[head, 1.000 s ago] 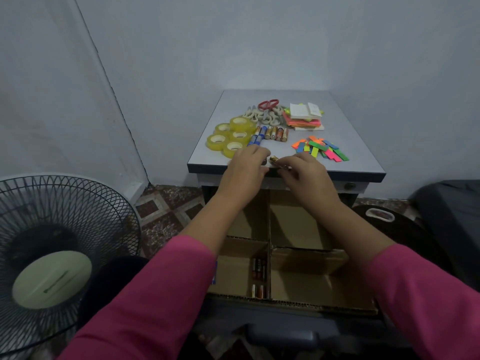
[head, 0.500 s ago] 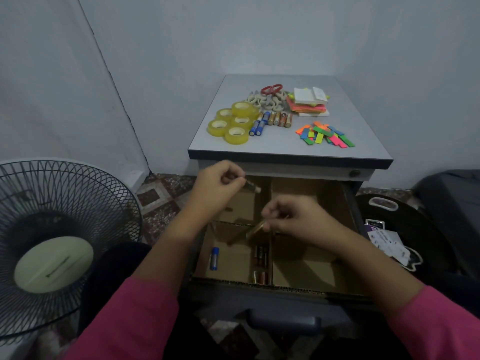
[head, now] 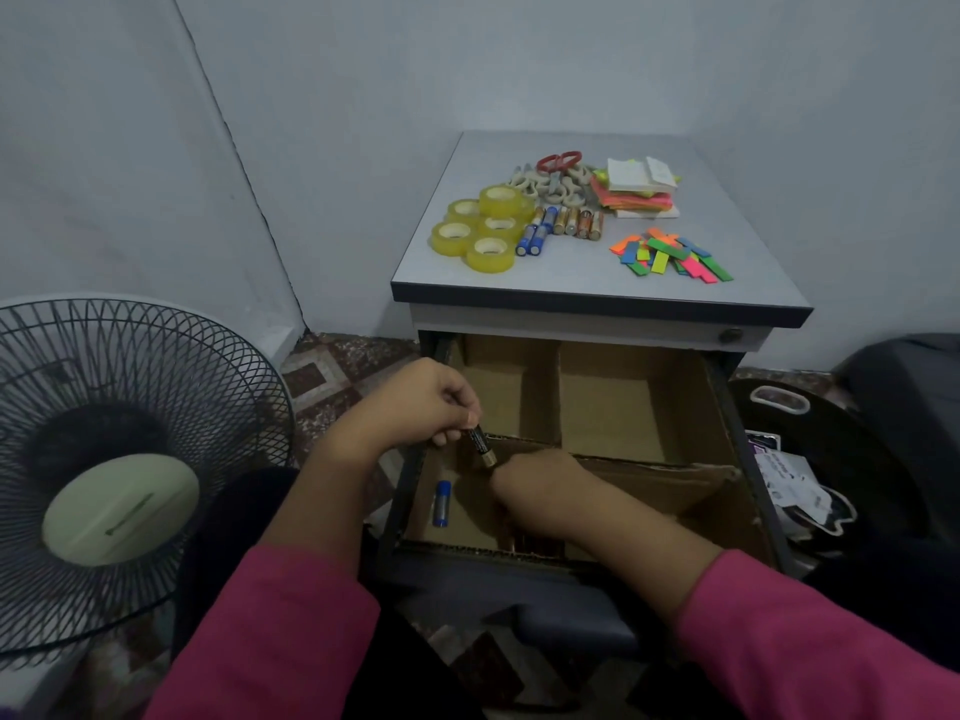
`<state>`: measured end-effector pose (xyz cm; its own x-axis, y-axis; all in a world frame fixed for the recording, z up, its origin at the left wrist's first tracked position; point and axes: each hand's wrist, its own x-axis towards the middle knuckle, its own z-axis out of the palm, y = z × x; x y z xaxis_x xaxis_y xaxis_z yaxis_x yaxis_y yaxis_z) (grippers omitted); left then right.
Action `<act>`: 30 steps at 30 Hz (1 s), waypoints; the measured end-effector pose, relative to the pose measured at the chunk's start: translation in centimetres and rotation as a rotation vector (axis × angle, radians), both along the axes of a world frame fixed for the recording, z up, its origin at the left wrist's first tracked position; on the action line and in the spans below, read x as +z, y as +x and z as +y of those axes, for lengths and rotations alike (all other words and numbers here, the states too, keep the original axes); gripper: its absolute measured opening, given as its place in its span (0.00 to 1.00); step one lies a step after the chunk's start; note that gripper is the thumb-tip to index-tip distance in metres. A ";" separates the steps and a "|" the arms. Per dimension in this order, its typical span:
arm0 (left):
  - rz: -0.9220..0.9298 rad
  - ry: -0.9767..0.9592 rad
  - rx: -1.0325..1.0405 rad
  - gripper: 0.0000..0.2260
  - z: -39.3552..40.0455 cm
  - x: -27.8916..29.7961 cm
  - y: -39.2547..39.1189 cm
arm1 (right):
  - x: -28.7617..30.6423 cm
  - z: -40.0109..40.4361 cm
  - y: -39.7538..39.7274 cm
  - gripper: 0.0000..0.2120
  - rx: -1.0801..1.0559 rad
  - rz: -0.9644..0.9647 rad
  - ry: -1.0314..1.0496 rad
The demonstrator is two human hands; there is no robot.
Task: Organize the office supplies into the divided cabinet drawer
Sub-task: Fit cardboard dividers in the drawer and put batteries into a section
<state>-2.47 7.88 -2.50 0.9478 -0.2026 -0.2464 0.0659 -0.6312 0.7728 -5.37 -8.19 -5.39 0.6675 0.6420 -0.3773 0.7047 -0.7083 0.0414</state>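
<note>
The cabinet drawer (head: 749, 439) is pulled open, split by cardboard dividers into several compartments. My left hand (head: 415, 407) pinches a black and gold battery (head: 480, 447), tilted over the near-left compartment. My right hand (head: 540, 491) reaches down into that same compartment, its fingers hidden below. A blue battery (head: 442, 504) lies on that compartment's floor, and more batteries (head: 530, 544) show dimly under my right wrist. On the cabinet top (head: 545, 283) sit yellow tape rolls (head: 483, 228), a row of batteries (head: 566, 223), sticky notes (head: 639, 192) and coloured tabs (head: 670, 257).
Red-handled scissors (head: 558, 161) and pale scissors handles (head: 545, 185) lie at the back of the cabinet top. A black floor fan (head: 104, 459) stands at the left. A dark bag with papers (head: 800, 475) lies on the floor to the right of the drawer.
Both hands came down from the cabinet top's front edge to the open drawer, each carrying a battery. My right hand has sunk into the near-left compartment; my left hand has lowered towards it.
</note>
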 end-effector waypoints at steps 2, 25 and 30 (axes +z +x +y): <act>-0.002 0.034 -0.017 0.07 0.2 0.2 0.0 | -0.2 0.1 -0.1 0.09 -0.007 -0.015 -0.041; 0.297 0.256 -0.432 0.08 -7.0 -6.1 -0.8 | -0.2 -8.9 1.3 0.10 -0.604 0.293 1.050; 0.294 0.276 -0.452 0.08 -7.0 -6.7 -0.9 | -0.7 -9.1 1.7 0.10 -0.622 0.319 1.086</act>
